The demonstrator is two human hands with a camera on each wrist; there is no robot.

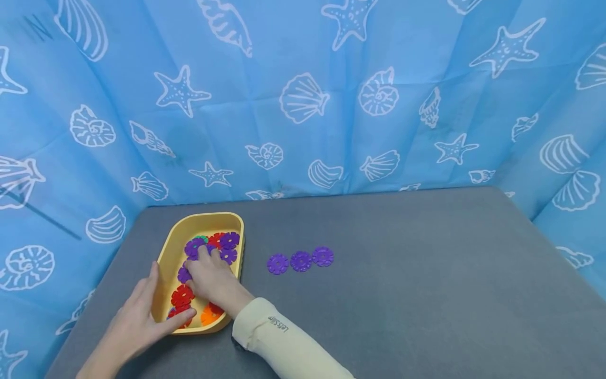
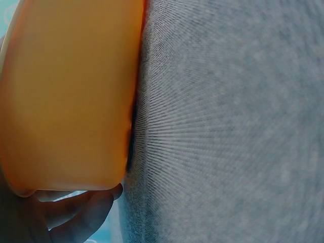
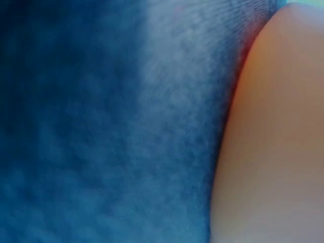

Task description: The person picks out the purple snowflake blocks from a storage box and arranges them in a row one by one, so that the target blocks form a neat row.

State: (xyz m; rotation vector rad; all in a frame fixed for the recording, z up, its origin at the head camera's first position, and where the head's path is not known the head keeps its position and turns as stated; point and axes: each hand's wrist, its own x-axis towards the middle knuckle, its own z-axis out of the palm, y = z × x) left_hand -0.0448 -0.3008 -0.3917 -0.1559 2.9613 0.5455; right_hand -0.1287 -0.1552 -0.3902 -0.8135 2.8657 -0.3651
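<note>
A yellow plastic tray stands at the table's left, holding notched plastic snowflake discs: purple discs, red discs, an orange disc and a bit of green. My left hand holds the tray at its near left corner, fingers along the outer wall and thumb over the near rim. In the left wrist view, fingers bend round the end of the tray. Inside the tray, my right hand reaches down with spread fingers onto the purple discs; its fingertips are partly hidden.
Three purple discs lie in a row on the grey table, right of the tray. A blue curtain with white shell and starfish prints hangs behind and beside the table. The tray's outer wall fills the right wrist view's right side.
</note>
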